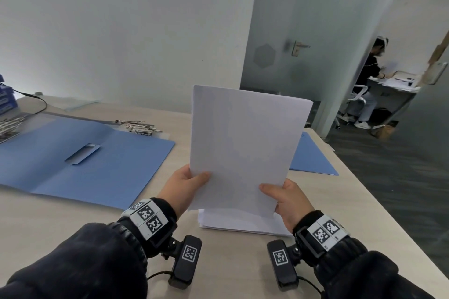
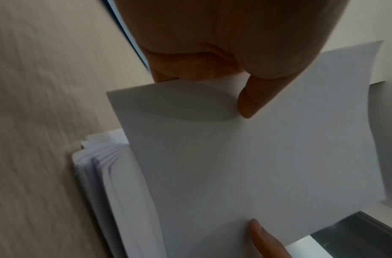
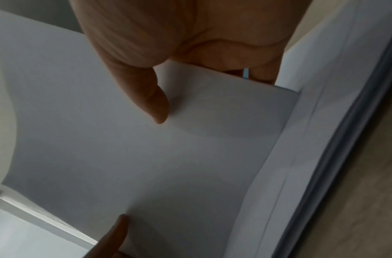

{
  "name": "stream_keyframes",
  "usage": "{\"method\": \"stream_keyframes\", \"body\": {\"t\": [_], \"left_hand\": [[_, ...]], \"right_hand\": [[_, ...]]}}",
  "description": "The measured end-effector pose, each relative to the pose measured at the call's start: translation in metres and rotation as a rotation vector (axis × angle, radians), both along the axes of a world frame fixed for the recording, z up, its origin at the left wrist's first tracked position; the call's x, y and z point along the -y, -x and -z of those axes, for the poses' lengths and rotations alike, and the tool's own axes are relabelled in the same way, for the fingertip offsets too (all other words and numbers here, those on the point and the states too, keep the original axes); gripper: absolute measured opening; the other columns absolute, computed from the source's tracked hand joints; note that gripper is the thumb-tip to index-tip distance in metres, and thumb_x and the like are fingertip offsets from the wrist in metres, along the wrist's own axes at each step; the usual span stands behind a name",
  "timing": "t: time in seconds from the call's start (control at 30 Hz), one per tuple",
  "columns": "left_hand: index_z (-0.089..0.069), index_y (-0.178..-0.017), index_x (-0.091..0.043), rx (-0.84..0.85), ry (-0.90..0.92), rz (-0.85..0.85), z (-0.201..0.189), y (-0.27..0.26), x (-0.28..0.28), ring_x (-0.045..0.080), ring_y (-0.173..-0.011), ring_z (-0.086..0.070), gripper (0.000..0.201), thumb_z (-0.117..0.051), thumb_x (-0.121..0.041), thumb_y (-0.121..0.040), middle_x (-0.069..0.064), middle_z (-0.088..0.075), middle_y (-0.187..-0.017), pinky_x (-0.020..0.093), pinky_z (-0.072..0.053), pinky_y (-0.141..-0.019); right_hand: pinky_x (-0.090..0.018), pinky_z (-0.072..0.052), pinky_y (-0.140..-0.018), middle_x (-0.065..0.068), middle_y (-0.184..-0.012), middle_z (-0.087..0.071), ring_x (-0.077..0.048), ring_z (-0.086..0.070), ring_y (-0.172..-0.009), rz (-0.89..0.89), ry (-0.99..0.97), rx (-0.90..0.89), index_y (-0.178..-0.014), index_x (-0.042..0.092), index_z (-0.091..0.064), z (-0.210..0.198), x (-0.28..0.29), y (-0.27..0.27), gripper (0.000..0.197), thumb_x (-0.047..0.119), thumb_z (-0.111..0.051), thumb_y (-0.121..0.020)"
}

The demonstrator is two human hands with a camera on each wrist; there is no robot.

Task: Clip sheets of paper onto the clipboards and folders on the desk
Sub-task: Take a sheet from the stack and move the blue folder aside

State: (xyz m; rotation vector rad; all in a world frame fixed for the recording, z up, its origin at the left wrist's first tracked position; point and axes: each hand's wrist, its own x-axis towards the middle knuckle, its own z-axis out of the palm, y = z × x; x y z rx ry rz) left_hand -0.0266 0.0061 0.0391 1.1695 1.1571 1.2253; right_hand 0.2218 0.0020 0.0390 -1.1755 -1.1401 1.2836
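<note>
I hold a thin bunch of white sheets (image 1: 243, 150) upright above the desk. My left hand (image 1: 188, 183) pinches their lower left edge, thumb on the front; my right hand (image 1: 283, 195) pinches the lower right edge the same way. Both wrist views show the held sheets (image 2: 267, 157) (image 3: 146, 157) with a thumb (image 2: 250, 103) (image 3: 155, 104) pressed on them. Under them a stack of paper (image 1: 243, 224) (image 2: 115, 183) lies flat near the front edge. An open blue folder (image 1: 80, 162) lies to the left. A second blue folder (image 1: 312, 158) lies behind the sheets, mostly hidden.
Metal-clipped clipboards (image 1: 138, 126) lie at the far side of the open folder, and more clips (image 1: 8, 126) at far left. A black cable (image 1: 31, 97) and blue box (image 1: 6, 99) sit at back left. The desk's right edge (image 1: 379, 199) drops to dark carpet. A person (image 1: 369, 75) sits beyond.
</note>
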Motion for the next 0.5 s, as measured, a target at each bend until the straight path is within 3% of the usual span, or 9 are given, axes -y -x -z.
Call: {"method": "stream_keyframes", "body": {"t": [0.13, 0.27, 0.4, 0.5], "left_hand": [[-0.071, -0.106, -0.019, -0.022, 0.01, -0.004, 0.0006, 0.0006, -0.0009, 0.022, -0.094, -0.074, 0.014, -0.062, -0.017, -0.096, 0.0, -0.079, -0.099, 0.039, -0.056, -0.088], [-0.072, -0.109, -0.021, -0.064, 0.01, 0.012, 0.001, 0.0033, -0.0006, 0.021, -0.098, -0.073, 0.016, -0.062, -0.022, -0.097, -0.001, -0.078, -0.103, 0.043, -0.055, -0.094], [-0.071, -0.109, -0.022, -0.116, -0.003, 0.011, 0.0, 0.0044, 0.0013, 0.019, -0.095, -0.074, 0.015, -0.061, -0.024, -0.098, -0.003, -0.078, -0.101, 0.04, -0.056, -0.092], [-0.072, -0.104, -0.023, -0.148, -0.031, -0.009, -0.0018, 0.0052, 0.0047, 0.017, -0.09, -0.074, 0.014, -0.059, -0.023, -0.099, -0.004, -0.078, -0.097, 0.035, -0.057, -0.085]], "right_hand": [[-0.033, -0.055, -0.073, -0.006, -0.102, -0.077, -0.017, -0.074, -0.086, 0.005, 0.036, -0.019, -0.107, 0.01, -0.072, 0.0023, -0.0012, -0.0009, 0.02, 0.001, -0.064, -0.09], [-0.044, -0.055, -0.09, -0.011, -0.109, -0.076, -0.029, -0.072, -0.101, 0.0, 0.063, 0.003, -0.111, 0.008, -0.072, 0.0055, -0.0016, -0.002, 0.023, 0.003, -0.067, -0.089], [-0.053, -0.051, -0.099, -0.01, -0.112, -0.075, -0.032, -0.07, -0.105, -0.004, 0.069, 0.031, -0.114, 0.01, -0.072, 0.0101, -0.0007, -0.0006, 0.042, 0.019, -0.074, -0.073], [-0.052, -0.051, -0.098, -0.01, -0.112, -0.075, -0.032, -0.07, -0.105, 0.007, 0.059, 0.048, -0.114, 0.01, -0.071, 0.0106, -0.0018, -0.0004, 0.03, 0.008, -0.071, -0.084]]}}
